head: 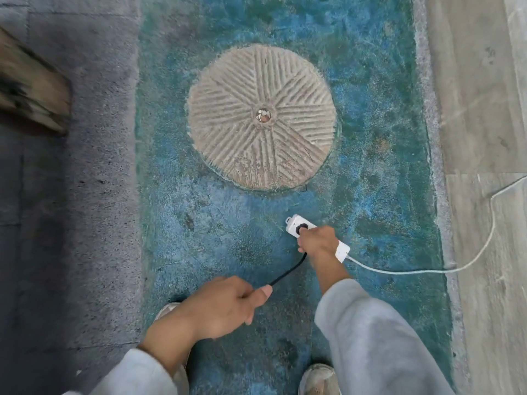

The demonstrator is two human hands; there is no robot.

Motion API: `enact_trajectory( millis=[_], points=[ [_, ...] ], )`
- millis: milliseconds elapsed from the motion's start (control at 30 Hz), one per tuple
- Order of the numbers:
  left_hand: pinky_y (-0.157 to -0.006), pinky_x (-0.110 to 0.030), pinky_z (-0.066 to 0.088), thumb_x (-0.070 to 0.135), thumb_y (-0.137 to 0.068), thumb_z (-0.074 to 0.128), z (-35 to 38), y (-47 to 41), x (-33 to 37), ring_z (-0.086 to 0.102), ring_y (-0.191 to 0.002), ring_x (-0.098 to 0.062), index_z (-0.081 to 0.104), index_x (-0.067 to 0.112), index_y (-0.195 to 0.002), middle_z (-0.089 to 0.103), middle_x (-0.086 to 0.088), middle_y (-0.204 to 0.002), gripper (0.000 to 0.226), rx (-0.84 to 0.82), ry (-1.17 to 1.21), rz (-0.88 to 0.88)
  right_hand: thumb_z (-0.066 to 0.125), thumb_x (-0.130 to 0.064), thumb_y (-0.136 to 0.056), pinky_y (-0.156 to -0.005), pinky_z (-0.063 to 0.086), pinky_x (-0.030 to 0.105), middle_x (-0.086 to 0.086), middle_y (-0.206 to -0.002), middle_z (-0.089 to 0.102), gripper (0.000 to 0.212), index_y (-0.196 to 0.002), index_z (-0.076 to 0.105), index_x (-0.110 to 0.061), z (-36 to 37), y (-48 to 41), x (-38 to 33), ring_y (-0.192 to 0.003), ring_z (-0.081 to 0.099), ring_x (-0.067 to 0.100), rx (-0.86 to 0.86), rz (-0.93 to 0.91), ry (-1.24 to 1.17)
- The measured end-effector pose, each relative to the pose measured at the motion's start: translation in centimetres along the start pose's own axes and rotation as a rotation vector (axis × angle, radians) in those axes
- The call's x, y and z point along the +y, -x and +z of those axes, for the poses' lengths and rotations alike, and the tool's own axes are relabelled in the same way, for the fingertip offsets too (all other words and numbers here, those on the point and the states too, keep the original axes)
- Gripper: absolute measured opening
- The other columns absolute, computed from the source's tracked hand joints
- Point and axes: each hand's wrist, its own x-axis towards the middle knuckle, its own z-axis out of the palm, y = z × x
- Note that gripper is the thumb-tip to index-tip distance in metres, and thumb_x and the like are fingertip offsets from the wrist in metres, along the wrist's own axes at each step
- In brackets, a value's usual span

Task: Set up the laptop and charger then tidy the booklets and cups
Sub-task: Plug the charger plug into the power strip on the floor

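Observation:
A white power strip (296,225) lies on the blue floor, its white lead (422,271) running off to the right. My right hand (316,242) rests over the strip, fingers closed on a black plug (301,229) seated in a socket near its far end. A black charger cable (288,271) runs from the plug back to my left hand (225,305), which is closed around it. No laptop, booklets or cups are in view.
A round grooved millstone (261,116) is set into the blue floor ahead. Grey paving lies to the left with a blurred wooden piece (31,86) at the edge. Pale plank flooring (484,109) runs along the right. My shoes (318,379) are at the bottom.

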Motion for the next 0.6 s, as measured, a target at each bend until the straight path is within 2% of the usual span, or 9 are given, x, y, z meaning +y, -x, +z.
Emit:
enact_trajectory(
  millis=[67,100,133,200,267,367,467,533,600],
  points=[
    [-0.048,-0.020,0.035,0.066,-0.096,0.041,0.0,0.0,-0.1,0.043,-0.040,-0.002,0.068,0.012,-0.077,0.048,0.007,-0.049,0.063,0.024,-0.025,0.024,0.065,-0.014,-0.092,-0.067,0.059,0.034,0.003,-0.054,0.067,0.017,-0.092,0.071,0.002,0.8,0.3,0.4,-0.047,0.065,0.016,-0.063,0.041,-0.086],
    [-0.046,-0.019,0.033,0.063,-0.098,0.043,0.0,0.1,-0.1,0.042,-0.039,-0.002,0.068,0.011,-0.078,0.047,0.007,-0.049,0.061,0.037,-0.028,0.025,0.063,-0.008,-0.092,-0.062,0.058,0.032,0.004,-0.053,0.066,0.014,-0.097,0.069,0.004,1.0,0.7,0.6,-0.044,0.062,0.015,-0.104,0.063,-0.143],
    [-0.047,-0.020,0.034,0.059,-0.099,0.043,-0.1,0.3,-0.1,0.043,-0.042,-0.002,0.067,0.010,-0.079,0.049,0.007,-0.051,0.058,0.056,-0.040,0.020,0.060,-0.003,-0.094,-0.059,0.056,0.031,0.009,-0.060,0.067,0.018,-0.109,0.064,0.005,1.0,1.3,0.7,-0.047,0.060,0.016,-0.158,0.087,-0.229],
    [-0.058,-0.029,0.042,0.056,-0.101,0.043,-0.1,0.7,-0.1,0.051,-0.056,-0.012,0.065,0.008,-0.084,0.060,0.000,-0.066,0.055,0.098,-0.071,-0.005,0.054,0.000,-0.098,-0.057,0.058,0.030,0.018,-0.084,0.065,0.036,-0.133,0.047,0.000,0.8,2.6,0.9,-0.060,0.062,0.021,-0.269,0.136,-0.411],
    [-0.070,-0.034,0.048,0.056,-0.101,0.042,0.1,1.3,-0.1,0.055,-0.073,-0.022,0.062,0.012,-0.085,0.065,-0.006,-0.081,0.051,0.135,-0.106,-0.055,0.053,-0.006,-0.101,-0.060,0.062,0.030,0.020,-0.103,0.064,0.039,-0.139,0.044,-0.001,0.2,4.0,1.3,-0.073,0.067,0.024,-0.346,0.167,-0.456],
    [-0.080,-0.035,0.051,0.054,-0.101,0.042,0.6,2.8,0.2,0.062,-0.091,-0.025,0.064,0.019,-0.096,0.066,-0.003,-0.097,0.041,0.196,-0.153,-0.117,0.058,-0.013,-0.100,-0.073,0.062,0.033,0.015,-0.115,0.066,0.041,-0.139,0.047,-0.007,-1.3,6.6,1.2,-0.097,0.069,0.025,-0.407,0.138,-0.375],
    [-0.077,-0.036,0.047,0.042,-0.103,0.042,1.0,5.1,0.9,0.064,-0.101,-0.032,0.063,0.016,-0.109,0.068,-0.010,-0.111,0.033,0.274,-0.186,-0.139,0.061,-0.021,-0.099,-0.083,0.058,0.034,0.009,-0.124,0.059,0.045,-0.141,0.048,-0.011,-3.5,10.2,0.2,-0.108,0.061,0.025,-0.406,0.029,-0.217],
    [-0.078,-0.036,0.049,0.033,-0.103,0.041,1.0,7.4,1.8,0.065,-0.101,-0.034,0.061,0.014,-0.113,0.068,-0.012,-0.113,0.029,0.311,-0.162,-0.153,0.063,-0.025,-0.097,-0.087,0.055,0.037,0.000,-0.111,0.061,0.039,-0.134,0.055,-0.015,-5.4,13.2,-0.8,-0.103,0.060,0.023,-0.361,-0.123,-0.049],
    [-0.080,-0.037,0.051,0.024,-0.101,0.041,0.9,10.2,2.9,0.065,-0.101,-0.033,0.061,0.014,-0.108,0.068,-0.012,-0.112,0.023,0.355,-0.126,-0.175,0.064,-0.024,-0.095,-0.072,0.053,0.030,-0.011,-0.090,0.060,0.025,-0.120,0.064,-0.019,-7.4,16.6,-2.3,-0.084,0.061,0.013,-0.313,-0.319,0.109]
  ],
)
